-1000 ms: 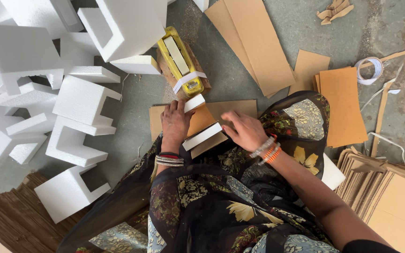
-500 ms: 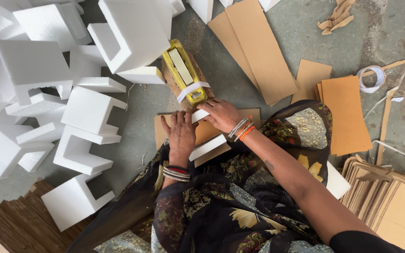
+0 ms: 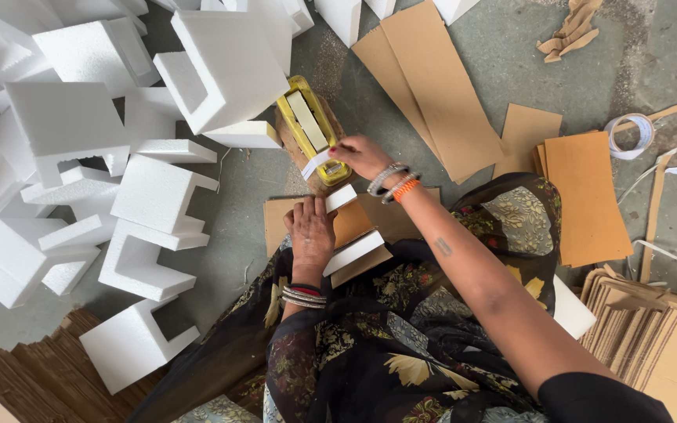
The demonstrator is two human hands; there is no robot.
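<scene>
On the floor ahead of my knees, my left hand (image 3: 311, 233) lies flat, fingers together, pressing down on a foam block (image 3: 356, 251) that sits on a brown card (image 3: 352, 223) over my lap. A second foam piece (image 3: 341, 197) shows just past its fingertips. My right hand (image 3: 360, 155) reaches forward to the yellow tape dispenser (image 3: 313, 129), which stands on a wooden block just beyond the card. Thumb and fingers are pinched on the end of a white tape strip (image 3: 315, 164) that hangs across the dispenser's near end. Bangles ring both wrists. Left of me, white foam corner pieces (image 3: 146, 204) are heaped, well apart from my hands. To the right lie cardboard sheets (image 3: 585, 196), with a tape roll (image 3: 628, 135) beside them on the concrete.
</scene>
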